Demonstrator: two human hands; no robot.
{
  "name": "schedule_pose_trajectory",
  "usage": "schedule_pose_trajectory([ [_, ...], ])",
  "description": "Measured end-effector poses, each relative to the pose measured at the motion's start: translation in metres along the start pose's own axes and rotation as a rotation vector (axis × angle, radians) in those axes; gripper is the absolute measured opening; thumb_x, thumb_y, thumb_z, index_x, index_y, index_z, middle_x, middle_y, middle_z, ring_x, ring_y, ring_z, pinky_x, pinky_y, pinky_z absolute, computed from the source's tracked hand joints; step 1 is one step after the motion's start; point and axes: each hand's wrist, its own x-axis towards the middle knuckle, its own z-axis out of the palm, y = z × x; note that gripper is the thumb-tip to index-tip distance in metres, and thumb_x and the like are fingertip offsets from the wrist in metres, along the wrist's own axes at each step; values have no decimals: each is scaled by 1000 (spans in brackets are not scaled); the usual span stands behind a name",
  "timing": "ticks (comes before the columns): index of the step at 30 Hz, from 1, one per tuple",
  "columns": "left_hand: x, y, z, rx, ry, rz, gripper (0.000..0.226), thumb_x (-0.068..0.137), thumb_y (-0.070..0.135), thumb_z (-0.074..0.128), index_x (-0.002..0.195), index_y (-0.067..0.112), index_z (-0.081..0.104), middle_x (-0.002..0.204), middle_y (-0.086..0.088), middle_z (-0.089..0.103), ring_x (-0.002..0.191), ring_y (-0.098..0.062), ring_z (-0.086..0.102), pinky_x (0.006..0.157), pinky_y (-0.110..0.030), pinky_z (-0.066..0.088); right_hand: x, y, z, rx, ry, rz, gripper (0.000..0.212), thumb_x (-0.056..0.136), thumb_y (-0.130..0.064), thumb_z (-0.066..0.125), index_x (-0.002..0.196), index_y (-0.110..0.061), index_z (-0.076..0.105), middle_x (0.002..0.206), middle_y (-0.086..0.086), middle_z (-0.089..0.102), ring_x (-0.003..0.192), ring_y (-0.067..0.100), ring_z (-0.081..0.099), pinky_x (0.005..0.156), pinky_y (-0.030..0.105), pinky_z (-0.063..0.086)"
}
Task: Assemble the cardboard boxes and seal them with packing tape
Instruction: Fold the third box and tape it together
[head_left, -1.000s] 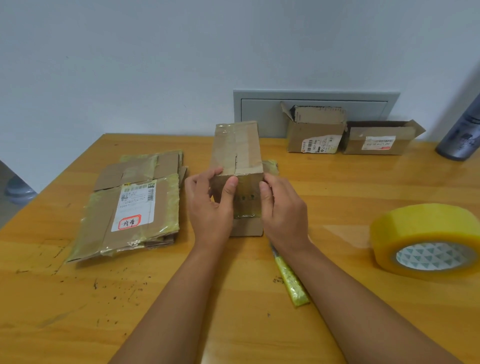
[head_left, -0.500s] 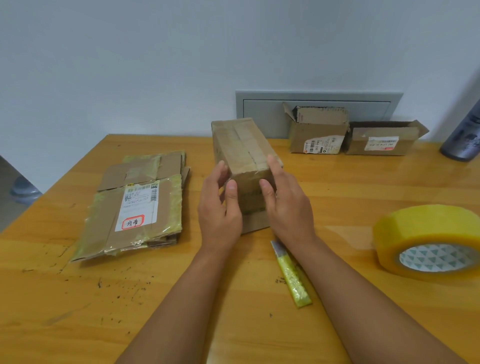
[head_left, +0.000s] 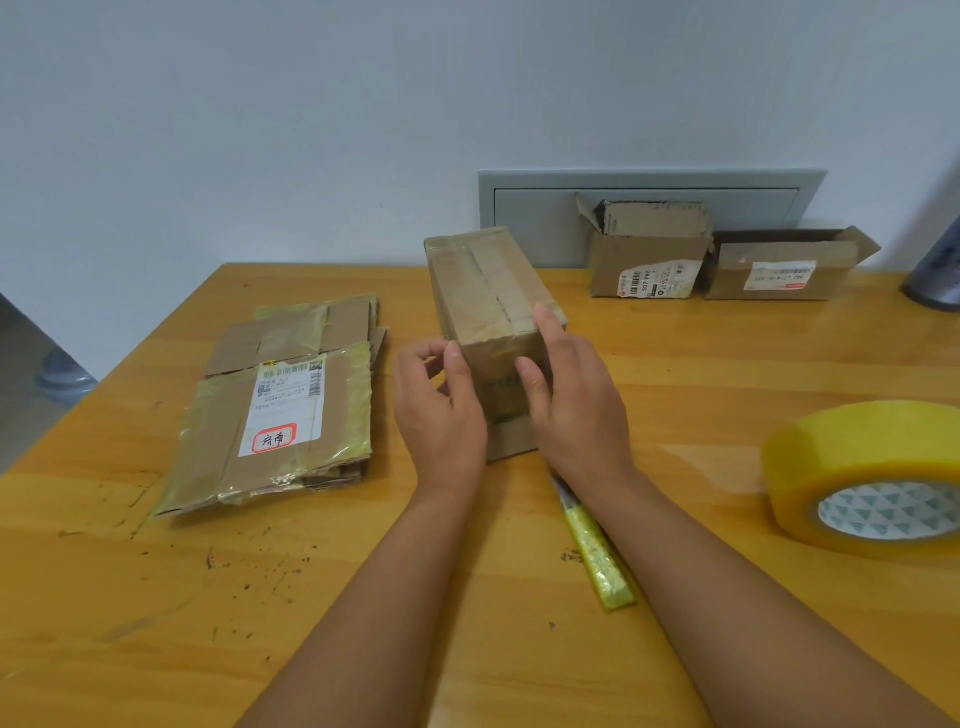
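Note:
A tape-wrapped cardboard box (head_left: 483, 291) stands in the middle of the wooden table (head_left: 156, 597), its long side running away from me and one flap lying flat under its near end. My left hand (head_left: 441, 415) is at the box's near-left corner, thumb on the edge and fingers curled in beside it. My right hand (head_left: 576, 410) lies with straight fingers on the near end and the top right edge. A big yellow roll of packing tape (head_left: 852, 467) lies flat at the right.
A stack of flattened cardboard boxes (head_left: 280, 410) with a shipping label lies at the left. Two small open boxes (head_left: 649, 260) (head_left: 784, 270) stand at the back by the wall. A yellow utility knife (head_left: 597, 556) lies beside my right forearm. A dark bottle (head_left: 935, 275) is at the far right.
The box has turned slightly, its far end swinging left. My right hand slid up onto its top right edge. My left fingers curled in at the near-left corner.

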Motion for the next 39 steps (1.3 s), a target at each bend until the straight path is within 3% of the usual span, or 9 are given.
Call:
schedule_pose_trajectory([
  [4, -11, -3, 3, 16, 0, 57, 21, 101, 6, 49, 115, 12, 63, 121, 1, 60, 110, 8, 51, 87, -1, 37, -3, -4, 1, 60, 23, 80, 63, 101, -43, 48, 155, -21, 24, 128, 8, 59, 109, 27, 59, 72, 35, 50],
  [9, -14, -2, 2, -84, -35, -24, 37, 94, -2, 51, 121, 20, 62, 123, 17, 54, 116, 17, 48, 93, -6, 41, -4, -5, 0, 141, -3, 153, 66, 98, -43, 50, 152, -10, 31, 137, 8, 58, 119, 24, 58, 88, 33, 48],
  [13, -12, 1, 2, -80, -32, -50, 18, 98, 14, 59, 113, 24, 59, 123, 5, 60, 115, 6, 54, 91, -14, 49, -4, -4, -1, 226, 17, 237, 54, 101, -37, 50, 149, -15, 38, 132, 4, 62, 115, 21, 61, 90, 35, 51],
  [17, -2, -5, 1, 23, 13, 17, 8, 97, 23, 62, 100, 18, 58, 108, -5, 63, 103, -16, 60, 77, -22, 54, -4, -5, -2, 192, 51, 132, 42, 102, -33, 43, 136, -12, 54, 116, 2, 69, 103, 19, 65, 79, 33, 53],
  [20, 3, -9, 2, 98, 25, 93, 6, 96, 18, 62, 93, 17, 56, 97, -3, 61, 93, -20, 58, 71, -11, 46, -1, -3, -2, 136, 45, 105, 36, 103, -35, 39, 120, -11, 60, 100, 1, 68, 87, 20, 63, 66, 27, 41],
  [26, 1, -13, 1, 89, -38, 182, 6, 97, 21, 54, 100, 16, 57, 98, 3, 57, 93, -15, 56, 75, -27, 52, 6, 5, -5, 111, 80, 115, 33, 104, -44, 35, 83, -19, 37, 73, -7, 43, 60, 16, 39, 50, 33, 28],
  [32, 8, -14, 0, 125, -12, 162, 5, 95, 19, 55, 91, 21, 56, 89, 1, 59, 83, -17, 55, 70, -42, 51, 7, 3, -2, 98, 89, 83, 26, 104, -38, 34, 83, -24, 33, 74, -9, 39, 60, 14, 36, 47, 29, 24],
  [37, 2, 5, -3, -83, -50, 114, 22, 95, 42, 54, 111, 28, 55, 105, 12, 59, 97, -6, 59, 77, -22, 53, 4, -1, -4, 259, 135, 58, 33, 102, -38, 35, 90, -9, 46, 89, -2, 48, 70, 8, 41, 51, 25, 32],
  [39, 2, 9, -3, -108, -41, 89, 29, 93, 47, 55, 119, 37, 51, 116, 9, 57, 109, -11, 59, 86, -27, 54, 1, -7, -6, 352, 149, -7, 34, 101, -34, 38, 92, -3, 49, 101, 0, 49, 80, 2, 45, 59, 19, 39],
])
